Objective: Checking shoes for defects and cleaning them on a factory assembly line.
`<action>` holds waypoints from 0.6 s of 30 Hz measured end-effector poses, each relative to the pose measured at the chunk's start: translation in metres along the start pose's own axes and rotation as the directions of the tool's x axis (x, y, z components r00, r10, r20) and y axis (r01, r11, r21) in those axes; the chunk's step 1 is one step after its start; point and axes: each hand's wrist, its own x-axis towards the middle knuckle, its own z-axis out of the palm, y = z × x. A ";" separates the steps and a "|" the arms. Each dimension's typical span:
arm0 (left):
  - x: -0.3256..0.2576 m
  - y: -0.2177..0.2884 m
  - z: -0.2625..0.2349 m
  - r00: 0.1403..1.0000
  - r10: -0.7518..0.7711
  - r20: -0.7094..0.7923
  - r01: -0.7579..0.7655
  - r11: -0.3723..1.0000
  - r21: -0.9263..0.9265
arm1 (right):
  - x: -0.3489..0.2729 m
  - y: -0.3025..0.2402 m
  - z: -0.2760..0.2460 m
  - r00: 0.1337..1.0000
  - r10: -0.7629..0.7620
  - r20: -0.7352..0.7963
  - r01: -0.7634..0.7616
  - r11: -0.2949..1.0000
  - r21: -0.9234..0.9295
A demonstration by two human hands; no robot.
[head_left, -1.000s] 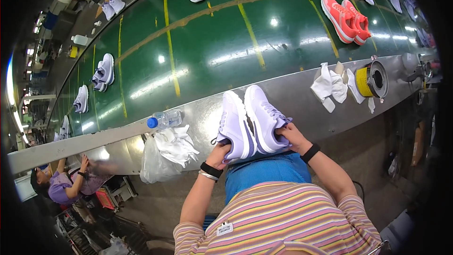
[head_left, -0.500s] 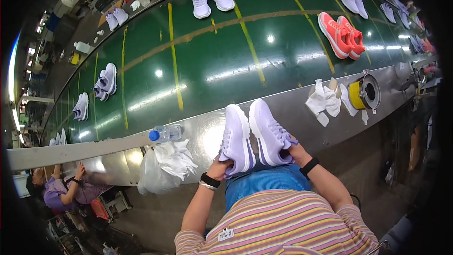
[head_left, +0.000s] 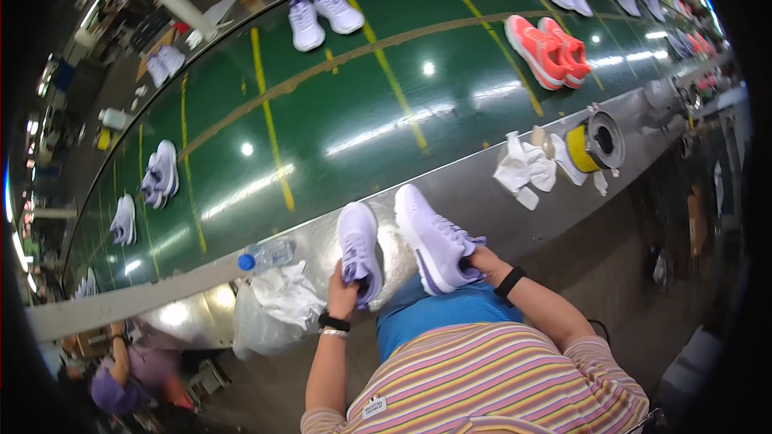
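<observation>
My left hand grips a lavender sneaker by its heel, with the toe pointing away from me and the opening partly in view. A matching lavender sneaker is held at its heel by my right hand, turned so its white and purple sole edge shows on the left. The two sneakers are apart, over the metal ledge in front of my lap. Fingers of both hands are partly hidden in and behind the heel openings.
A green conveyor beyond the ledge carries lavender sneakers and a coral pair. On the ledge are a water bottle, white cloths and a yellow-banded can. A co-worker is at lower left.
The sneakers have moved apart; the left one has turned, showing more of its opening, and the right one has tilted leftward. The whole view has shifted and rotated slightly.
</observation>
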 end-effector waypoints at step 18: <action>-0.009 0.097 0.110 0.958 -0.111 0.264 0.186 0.942 -0.279 | 0.016 -0.104 -0.108 0.683 -0.600 -0.417 0.249 0.728 -0.639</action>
